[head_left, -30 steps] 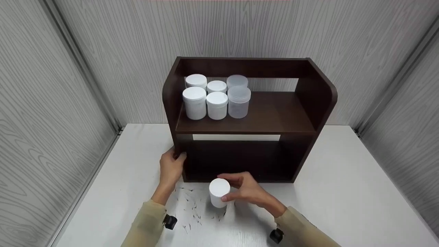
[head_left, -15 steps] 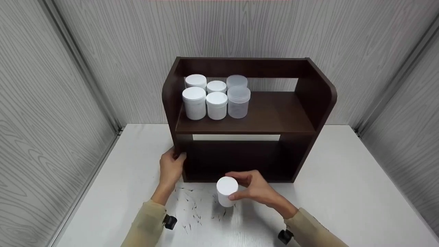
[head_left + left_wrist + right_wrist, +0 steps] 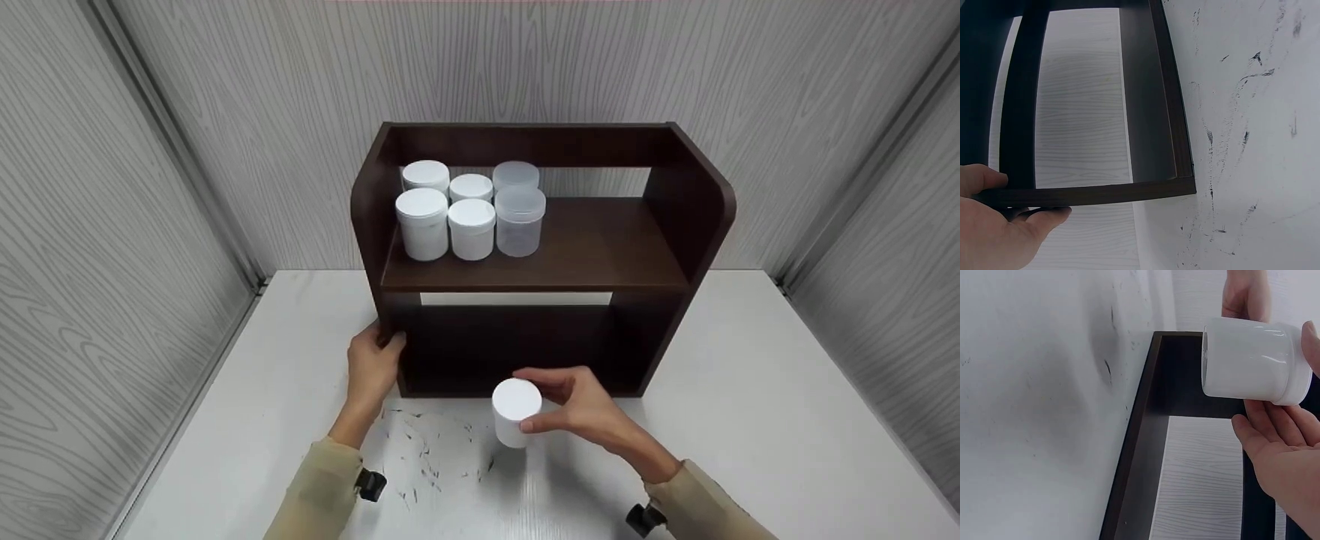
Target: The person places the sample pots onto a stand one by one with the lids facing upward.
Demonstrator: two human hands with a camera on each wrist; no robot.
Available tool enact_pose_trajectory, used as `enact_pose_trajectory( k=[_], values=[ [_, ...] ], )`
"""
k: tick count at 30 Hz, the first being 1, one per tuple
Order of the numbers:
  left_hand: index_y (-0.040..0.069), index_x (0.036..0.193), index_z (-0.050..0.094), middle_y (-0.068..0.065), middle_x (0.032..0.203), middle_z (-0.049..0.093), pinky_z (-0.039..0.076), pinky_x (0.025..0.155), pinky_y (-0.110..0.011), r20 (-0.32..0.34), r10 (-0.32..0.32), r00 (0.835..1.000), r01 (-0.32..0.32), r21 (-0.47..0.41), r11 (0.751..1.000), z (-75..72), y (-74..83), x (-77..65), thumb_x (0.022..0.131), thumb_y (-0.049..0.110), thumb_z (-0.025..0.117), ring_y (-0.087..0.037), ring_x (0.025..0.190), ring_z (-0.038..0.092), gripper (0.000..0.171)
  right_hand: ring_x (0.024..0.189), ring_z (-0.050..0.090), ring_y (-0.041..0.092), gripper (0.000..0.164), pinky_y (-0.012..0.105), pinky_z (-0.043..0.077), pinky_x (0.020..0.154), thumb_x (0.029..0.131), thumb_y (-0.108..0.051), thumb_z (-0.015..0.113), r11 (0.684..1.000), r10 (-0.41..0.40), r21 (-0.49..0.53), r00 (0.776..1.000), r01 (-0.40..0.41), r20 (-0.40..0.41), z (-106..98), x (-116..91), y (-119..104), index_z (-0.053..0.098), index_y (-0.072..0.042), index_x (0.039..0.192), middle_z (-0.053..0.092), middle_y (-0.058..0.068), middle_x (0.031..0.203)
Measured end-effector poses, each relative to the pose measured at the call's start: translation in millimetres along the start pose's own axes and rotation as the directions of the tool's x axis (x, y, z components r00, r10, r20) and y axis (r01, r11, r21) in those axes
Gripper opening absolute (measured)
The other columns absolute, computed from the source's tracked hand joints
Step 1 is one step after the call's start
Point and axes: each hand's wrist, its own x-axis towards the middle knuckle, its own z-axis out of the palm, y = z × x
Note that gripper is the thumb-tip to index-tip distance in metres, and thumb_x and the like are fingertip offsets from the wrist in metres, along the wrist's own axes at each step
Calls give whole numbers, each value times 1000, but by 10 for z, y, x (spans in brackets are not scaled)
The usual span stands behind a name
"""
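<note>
A white lidded jar [image 3: 517,409] is pinched between the thumb and fingers of my right hand [image 3: 600,412], upright in front of the shelf's lower opening. In the right wrist view the jar [image 3: 1249,360] shows its whole side and base, with the thumb at the lid end. My left hand [image 3: 373,367] grips the left side panel of the dark brown shelf [image 3: 600,247]. Seen from the left wrist, thumb and fingers of the left hand [image 3: 1005,225] lie on opposite faces of that panel's edge [image 3: 1100,194].
On the upper shelf's left half stand several jars: white ones such as this front jar [image 3: 424,229], and two translucent jars, the front one [image 3: 520,225] at their right. Dark scuff marks [image 3: 427,454] streak the white table [image 3: 750,420]. Grey wood-grain walls [image 3: 862,187] enclose it.
My right hand has carried the white jar to the right and slightly up toward the shelf. My left hand keeps its grip on the side panel.
</note>
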Motion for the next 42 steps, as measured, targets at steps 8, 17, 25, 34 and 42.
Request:
enact_pose_trajectory(
  k=[8,17,25,34,42],
  values=[
    [-15,133,62,-31,126,68,52,104,-51,-9,-10,1000,10,4,1000,-5,-5,11,101,5,59,-41,121,64,38,120,69,30,70,33,57,99,75,-4,95,999,0,-46,999,-2,-42,-93,-79,-138,66,4,138,71,15,132],
    [-14,140,57,-30,130,66,54,103,-50,11,-8,1000,8,-5,1000,-14,9,-6,102,7,58,-40,122,64,43,128,65,30,70,37,53,106,75,-4,95,999,-6,-36,998,4,-70,-205,-137,-346,65,4,139,69,17,135],
    [-12,142,55,-28,132,65,56,101,-48,19,7,1000,-7,-9,1000,-7,14,-6,103,8,58,-39,122,65,44,126,65,29,73,37,53,106,74,-1,94,1000,-12,-23,995,10,-102,-288,-151,-541,63,9,139,68,19,135],
    [-14,143,54,-29,133,65,55,102,-49,13,10,1000,-10,-4,1000,5,8,3,103,8,58,-40,123,65,45,119,69,28,71,41,56,102,75,2,92,997,-69,-43,987,64,-143,-415,-168,-810,63,8,139,69,19,133],
    [-13,140,57,-29,129,67,55,102,-49,11,6,1000,-6,-5,1000,-6,13,13,102,7,58,-39,120,66,43,111,72,28,64,35,60,95,78,4,89,996,-82,-41,977,75,-198,-503,-161,-1085,66,5,138,72,17,125]
  ],
)
